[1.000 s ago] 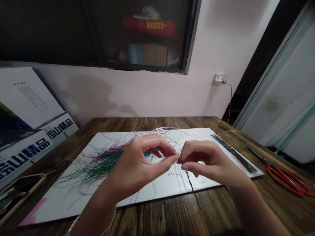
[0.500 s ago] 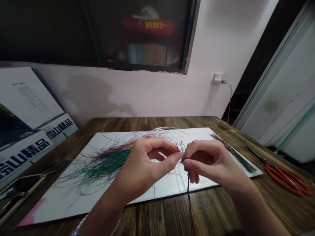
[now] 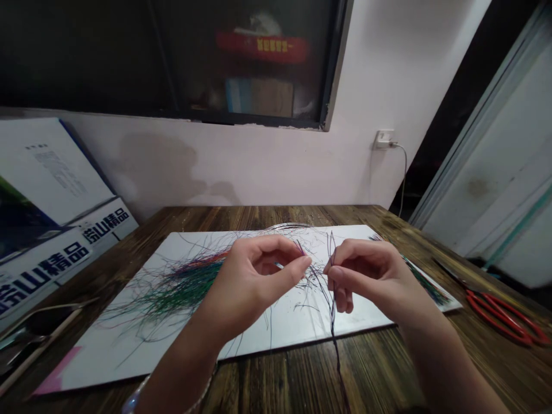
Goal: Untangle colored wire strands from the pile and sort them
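Between my hands hangs a dark twisted strand of thin wires point(image 3: 337, 351), its upper end split into separate wires. My left hand point(image 3: 263, 287) pinches some of these wires between thumb and index finger. The others are pinched by my right hand point(image 3: 371, 276), with loose tips standing up above its fingers. Below my hands the split wires meet and run down, twisted, past the front edge of the white board point(image 3: 284, 336). On the board behind my left hand lies a large loose bundle of green, purple and orange wires point(image 3: 185, 287).
A smaller wire bundle point(image 3: 426, 282) lies at the board's right end. Red-handled scissors point(image 3: 504, 316) rest on the wooden table point(image 3: 276, 385) to the right. Boxes point(image 3: 64, 253) stand at left, beside a tray with metal items point(image 3: 26, 345). A wall socket point(image 3: 383, 139) holds a plugged cable.
My hands have moved apart, the left one slightly to the left. The wires between them now spread into a V, with the fork lower down.
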Demonstrator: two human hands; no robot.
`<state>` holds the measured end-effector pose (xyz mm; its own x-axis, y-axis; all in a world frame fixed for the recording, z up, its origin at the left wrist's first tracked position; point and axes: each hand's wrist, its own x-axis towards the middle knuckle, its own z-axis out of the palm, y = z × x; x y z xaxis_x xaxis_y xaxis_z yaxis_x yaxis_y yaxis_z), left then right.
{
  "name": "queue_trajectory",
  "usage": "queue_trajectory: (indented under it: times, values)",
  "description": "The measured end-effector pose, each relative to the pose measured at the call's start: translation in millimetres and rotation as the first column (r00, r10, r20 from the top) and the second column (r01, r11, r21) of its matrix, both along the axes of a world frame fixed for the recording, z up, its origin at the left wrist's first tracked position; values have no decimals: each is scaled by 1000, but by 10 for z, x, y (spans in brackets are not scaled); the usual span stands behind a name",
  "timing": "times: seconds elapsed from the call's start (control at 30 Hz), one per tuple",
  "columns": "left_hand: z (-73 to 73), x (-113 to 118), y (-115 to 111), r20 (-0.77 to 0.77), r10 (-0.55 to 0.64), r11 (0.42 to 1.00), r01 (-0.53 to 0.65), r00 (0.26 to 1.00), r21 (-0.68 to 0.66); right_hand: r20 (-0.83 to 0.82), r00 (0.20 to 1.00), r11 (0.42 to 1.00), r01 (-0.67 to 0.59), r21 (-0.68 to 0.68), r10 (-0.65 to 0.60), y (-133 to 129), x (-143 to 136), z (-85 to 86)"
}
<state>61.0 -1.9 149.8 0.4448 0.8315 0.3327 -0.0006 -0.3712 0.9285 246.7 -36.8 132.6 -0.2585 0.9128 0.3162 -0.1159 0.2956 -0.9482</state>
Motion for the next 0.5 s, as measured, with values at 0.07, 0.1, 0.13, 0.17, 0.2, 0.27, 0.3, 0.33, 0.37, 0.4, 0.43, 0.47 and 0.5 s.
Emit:
queue_trajectory:
  times: [0.07,0.1,0.13,0.17,0.2,0.27,0.3,0.33,0.37,0.4,0.43,0.47,0.5]
  values:
    - [12,-12,5,12,2,1000,-2,1000,-21,-9,1000,1000,7,16,-7,14,13,-11]
    - [18,-18,8,25,-11,999,12,1000,-44,-15,1000,999,11,30,-11,21,20,-16]
    - [21,-24,13,47,-31,997,34,998,-72,-21,1000,999,15,45,-14,26,25,-17]
    - [22,-29,19,77,-55,993,62,996,-100,-28,999,998,20,57,-18,29,30,-15]
    - [22,-33,26,108,-77,988,91,991,-125,-34,999,998,24,63,-22,29,32,-10]
    - [14,-36,40,155,-110,979,134,982,-154,-51,998,998,24,63,-20,25,36,8]
    - [9,-35,47,172,-121,976,149,978,-159,-60,998,998,22,61,-19,22,37,16]
    - [4,-33,52,184,-130,974,160,974,-162,-68,998,998,22,60,-18,21,40,21]
    - [-1,-30,55,191,-135,972,167,972,-163,-76,997,998,19,66,-14,21,44,21]
    - [-4,-26,57,196,-138,972,170,971,-162,-84,996,997,13,76,-7,25,49,16]
    - [-6,-23,57,200,-136,973,169,970,-159,-94,996,997,6,83,2,30,56,7]
    - [-8,-20,56,202,-132,974,165,970,-157,-104,994,996,-4,88,13,37,62,-3]
    - [-9,-18,55,203,-127,975,160,971,-156,-114,993,996,-14,86,24,43,68,-13]
